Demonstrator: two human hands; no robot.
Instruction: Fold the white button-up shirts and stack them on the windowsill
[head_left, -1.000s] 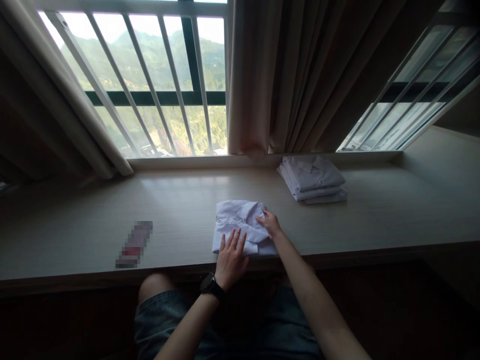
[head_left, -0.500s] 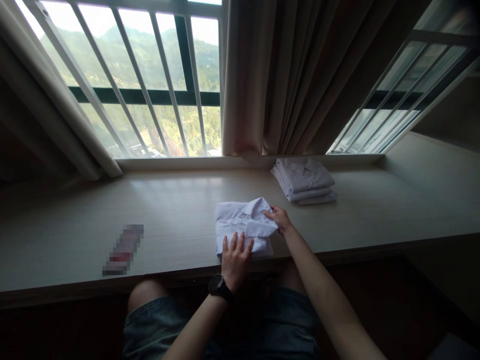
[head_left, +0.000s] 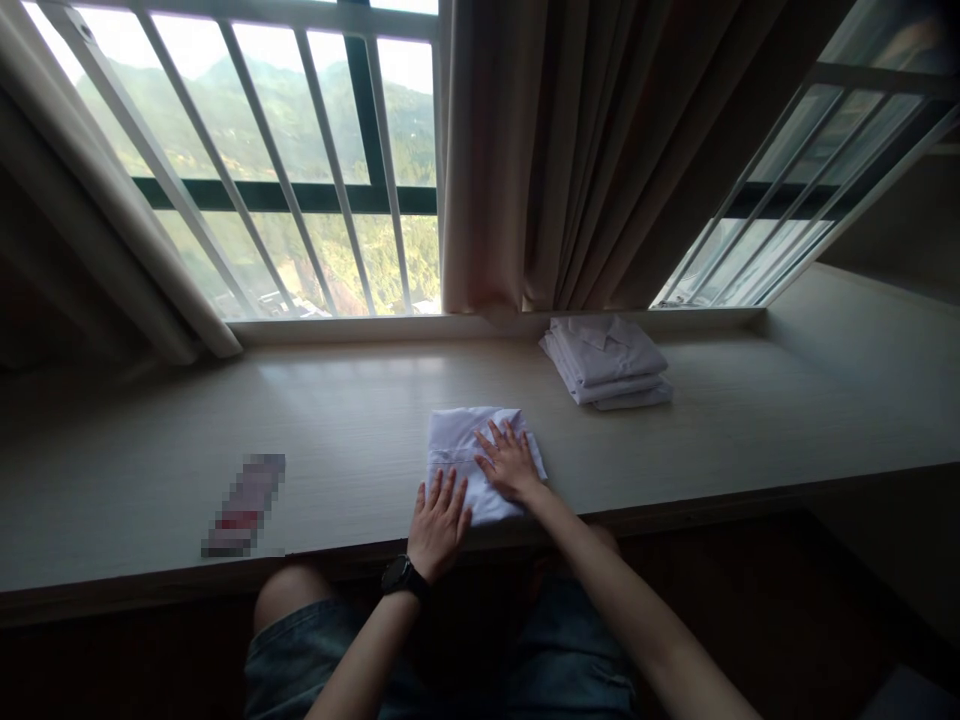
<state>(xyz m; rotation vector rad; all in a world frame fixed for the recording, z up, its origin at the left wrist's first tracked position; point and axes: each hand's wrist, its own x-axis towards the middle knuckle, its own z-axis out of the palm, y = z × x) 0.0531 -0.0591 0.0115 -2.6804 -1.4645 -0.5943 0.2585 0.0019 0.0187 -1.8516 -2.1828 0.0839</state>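
**Both hands lying flat on a folded white shirt at the counter's near edge**

Folded white shirt (head_left: 469,445) is lying on the pale wooden counter (head_left: 337,430), close to its near edge, roughly mid-frame. Folded into a compact rectangle.

Left hand (head_left: 437,522) is resting palm down on the shirt's near edge, fingers spread and pointing away from the body. Grip wide, flat, clasping nothing. Black wristwatch (head_left: 403,577) is sitting on that wrist.

Right hand (head_left: 510,463) is pressing palm down on the shirt's right half, fingers fanned toward the window. Grip likewise wide and flat, pinching no cloth. The two hands are lying just beside each other, right one farther from the body.

Stack of folded white shirts (head_left: 606,362) is sitting well apart, farther back and to the right, near the sill and just below the hanging brown curtain (head_left: 555,150).

A blurred reddish flat object (head_left: 242,506) is lying on the counter well to the left of the hands; cannot tell what it is.

Barred window (head_left: 300,170) is showing green hills behind. The person's denim shorts (head_left: 525,650) are showing below the counter edge.
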